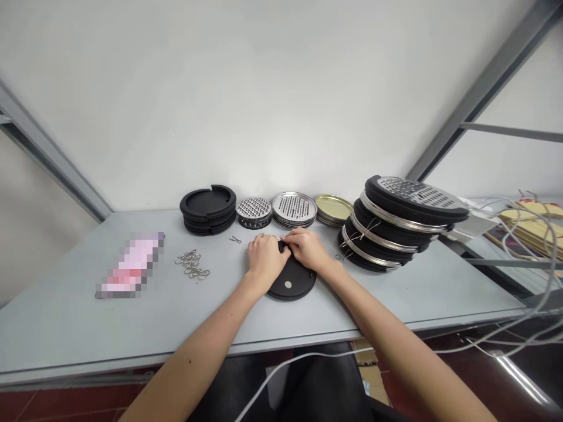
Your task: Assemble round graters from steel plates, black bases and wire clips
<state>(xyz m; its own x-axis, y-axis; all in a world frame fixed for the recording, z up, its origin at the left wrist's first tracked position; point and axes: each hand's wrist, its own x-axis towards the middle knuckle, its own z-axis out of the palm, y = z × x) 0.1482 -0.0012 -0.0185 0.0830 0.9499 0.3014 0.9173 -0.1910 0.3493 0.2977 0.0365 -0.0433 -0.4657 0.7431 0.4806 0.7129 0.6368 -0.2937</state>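
Note:
A black round base (297,287) with a small pale dot near its front lies flat on the table. My left hand (265,258) is closed over its far left part, fingers curled and thumb pressing in toward the middle. My right hand (307,246) is closed at the far edge, its fingertips meeting near the left thumb. A sliver of shiny metal shows between the two hands, but the fingers hide what it belongs to. Left of them lie a loose wire clip (236,239) and a pile of wire clips (192,265).
Along the wall stand stacked black rings (209,211), small grater discs (254,210), larger slotted grater discs (294,208) and gold lids (334,208). A leaning stack of assembled graters (396,225) is at right. A blurred pink object (132,266) lies left; white cables (539,293) hang right.

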